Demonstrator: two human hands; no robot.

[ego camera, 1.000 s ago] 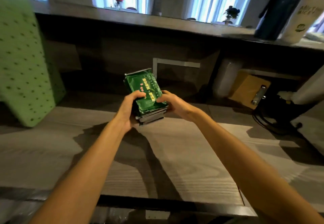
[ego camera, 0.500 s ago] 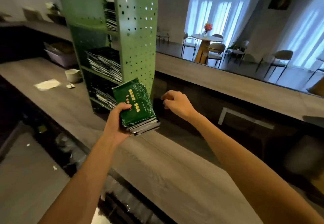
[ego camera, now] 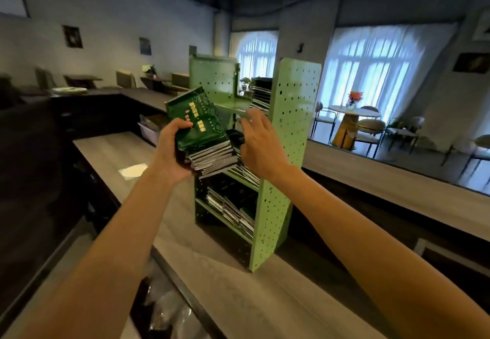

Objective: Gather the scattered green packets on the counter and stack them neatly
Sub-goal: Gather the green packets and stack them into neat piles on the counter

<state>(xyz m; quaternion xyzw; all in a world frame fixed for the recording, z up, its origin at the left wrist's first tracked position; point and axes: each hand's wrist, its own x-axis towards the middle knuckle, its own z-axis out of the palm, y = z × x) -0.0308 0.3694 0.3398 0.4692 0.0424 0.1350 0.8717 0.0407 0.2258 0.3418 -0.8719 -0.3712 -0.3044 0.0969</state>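
Green packets stacked in my left hand, held up before the rack.

My left hand (ego camera: 172, 153) grips the stack of green packets (ego camera: 201, 129) from its left side, with the thumb curled over the top packet. The stack is tilted and raised off the counter (ego camera: 238, 299). My right hand (ego camera: 261, 143) is just beside the stack's right edge, fingers loosely spread and closed on nothing; I cannot tell whether it touches the stack. My hands are apart, the stack between them. Behind them a green perforated rack (ego camera: 291, 139) stands on the counter, its lower shelves holding shelved packets (ego camera: 236, 214) in piles.
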